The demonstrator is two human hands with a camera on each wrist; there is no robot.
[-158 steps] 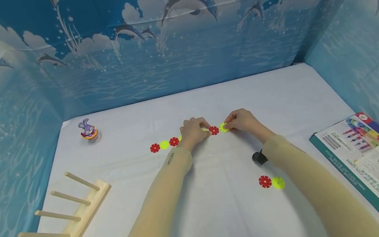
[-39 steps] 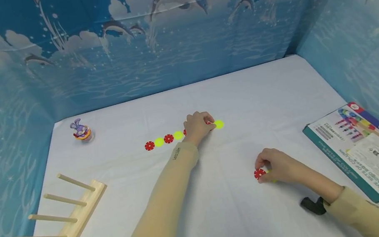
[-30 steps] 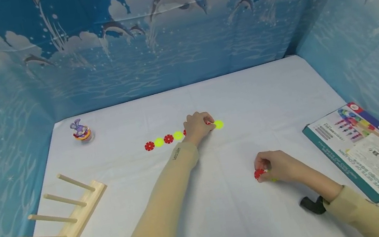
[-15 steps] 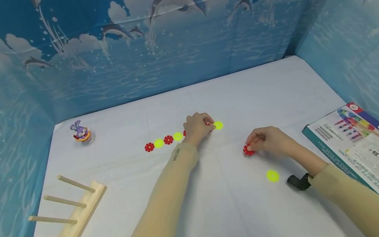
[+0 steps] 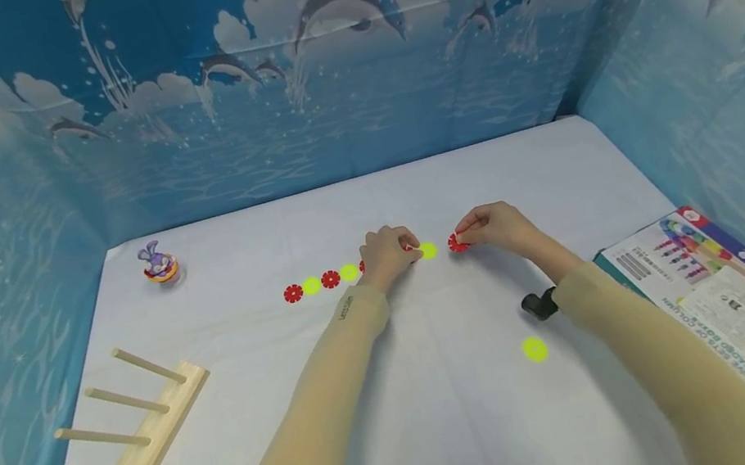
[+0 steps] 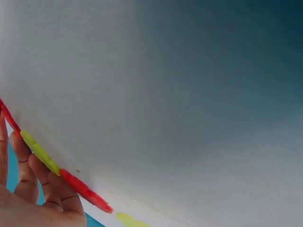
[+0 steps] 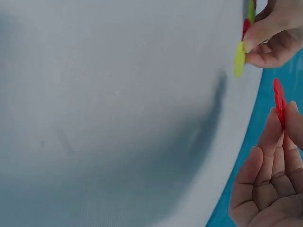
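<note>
A row of linked notched plastic discs, alternating red and yellow, runs across the white cloth; its left end is a red disc (image 5: 293,293). My left hand (image 5: 387,255) pinches this chain near its right end and hides part of it. Beyond the fingertips sticks out the yellow end disc (image 5: 428,251). Just to the right, my right hand (image 5: 500,226) pinches a single red notched disc (image 5: 457,242) by its edge, a small gap away from the yellow one. In the right wrist view that red disc (image 7: 279,101) stands edge-on between thumb and fingers.
One loose yellow disc (image 5: 535,349) lies nearer on the cloth. A wooden rack with several pegs (image 5: 150,454) stands at left, a purple rabbit figure (image 5: 158,263) at back left. A flat printed box (image 5: 720,296) lies at right. Dolphin-print curtains (image 5: 353,119) surround the table.
The right hand took the red disc from beside the loose yellow one and carried it up and left to the chain's end. Earlier it held a yellow disc there. The left hand keeps its pinch.
</note>
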